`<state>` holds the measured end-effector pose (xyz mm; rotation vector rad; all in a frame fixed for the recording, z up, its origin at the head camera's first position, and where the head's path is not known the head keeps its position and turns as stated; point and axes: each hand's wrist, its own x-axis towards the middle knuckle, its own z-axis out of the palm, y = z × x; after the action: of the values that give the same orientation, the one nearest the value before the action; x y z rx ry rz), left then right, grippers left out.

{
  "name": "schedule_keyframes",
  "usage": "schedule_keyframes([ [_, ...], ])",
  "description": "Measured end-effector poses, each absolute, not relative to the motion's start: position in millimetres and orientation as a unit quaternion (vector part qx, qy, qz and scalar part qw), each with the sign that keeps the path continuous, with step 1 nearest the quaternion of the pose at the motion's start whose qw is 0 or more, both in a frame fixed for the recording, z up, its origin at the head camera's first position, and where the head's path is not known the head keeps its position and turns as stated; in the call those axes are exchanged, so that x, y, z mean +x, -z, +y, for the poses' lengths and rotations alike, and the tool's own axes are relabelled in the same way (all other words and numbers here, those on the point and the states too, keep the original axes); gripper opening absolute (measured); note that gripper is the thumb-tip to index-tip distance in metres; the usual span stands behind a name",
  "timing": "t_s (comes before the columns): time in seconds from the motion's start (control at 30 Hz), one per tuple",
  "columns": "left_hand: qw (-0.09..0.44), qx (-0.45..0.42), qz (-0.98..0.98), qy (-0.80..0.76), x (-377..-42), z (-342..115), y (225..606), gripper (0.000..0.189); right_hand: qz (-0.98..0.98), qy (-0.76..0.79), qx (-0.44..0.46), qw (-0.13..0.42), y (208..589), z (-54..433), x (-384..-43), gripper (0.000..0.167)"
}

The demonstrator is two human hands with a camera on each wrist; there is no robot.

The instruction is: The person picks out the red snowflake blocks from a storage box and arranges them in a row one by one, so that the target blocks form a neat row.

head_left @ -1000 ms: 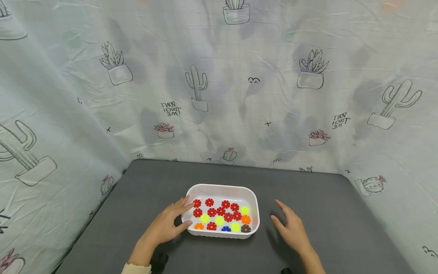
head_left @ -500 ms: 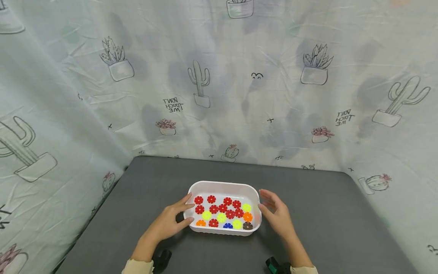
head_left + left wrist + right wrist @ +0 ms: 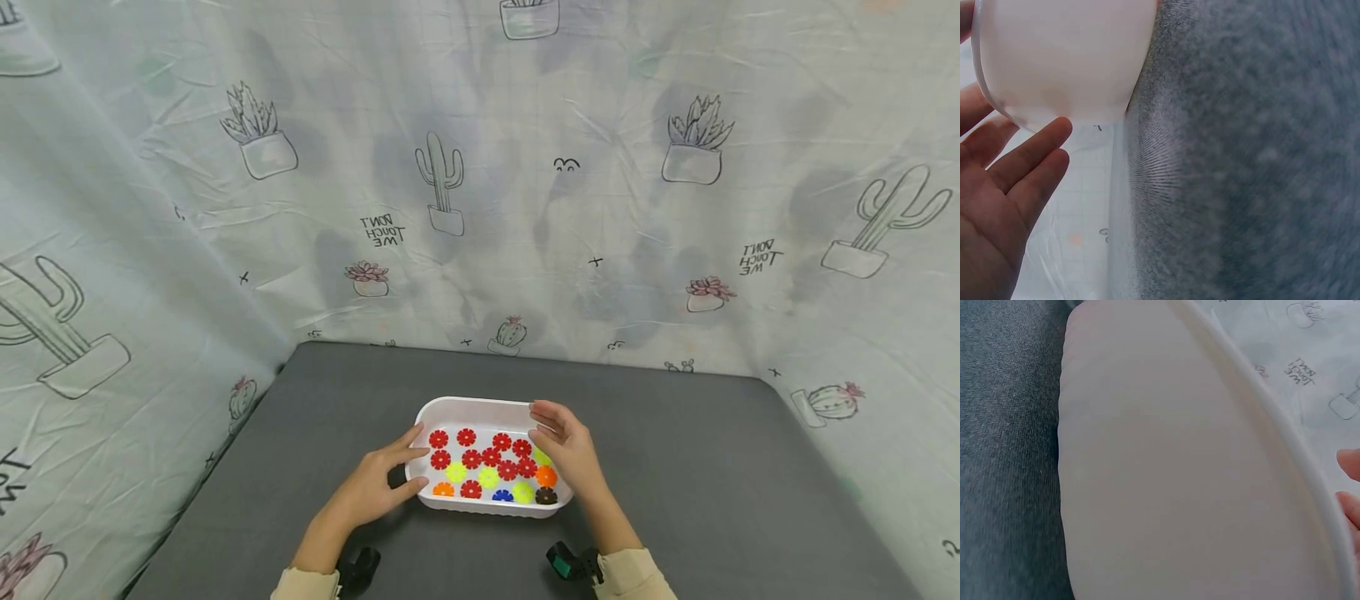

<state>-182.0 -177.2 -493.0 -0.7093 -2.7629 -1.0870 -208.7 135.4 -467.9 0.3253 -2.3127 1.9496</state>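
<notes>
A white rectangular plastic tray lies on the grey table with several flat, notched, flower-shaped discs inside. Red discs are the most common; yellow ones, orange ones, a blue one and a dark brown one lie among them. My left hand rests at the tray's left end, thumb and forefinger over the rim, other fingers loosely extended outside in the left wrist view. Over the tray's right end hovers my right hand, fingers loosely bent with no disc visible in them.
The grey tabletop extends around the tray on all sides. Behind and beside it hangs a pale curtain printed with cacti. Dark wrist devices sit at both wrists, below the sleeves' ends.
My right hand has moved left from beside the tray, past its right rim, to above its right end. The left hand has stayed on the left rim. The discs look unmoved.
</notes>
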Motion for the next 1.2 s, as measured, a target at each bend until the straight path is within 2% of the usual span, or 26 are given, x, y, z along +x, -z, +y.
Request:
schedule_keyframes([
  [0.23, 0.048, -0.235, -0.902, 0.359, -182.5, -177.7, 492.5, 0.046, -0.777, -0.621, 0.098, 0.015, 473.8, 126.3, -222.7, 0.044],
  [0.5, 0.045, -0.231, -0.903, 0.359, -183.3, -178.5, 493.4, 0.045, -0.829, -0.555, 0.074, -0.002, 480.4, 115.6, -234.4, 0.033],
  [1.2, 0.059, -0.233, -0.902, 0.359, -182.4, -179.8, 496.6, 0.043, -0.887, -0.460, 0.001, -0.039, 482.9, 104.0, -239.9, 0.031],
])
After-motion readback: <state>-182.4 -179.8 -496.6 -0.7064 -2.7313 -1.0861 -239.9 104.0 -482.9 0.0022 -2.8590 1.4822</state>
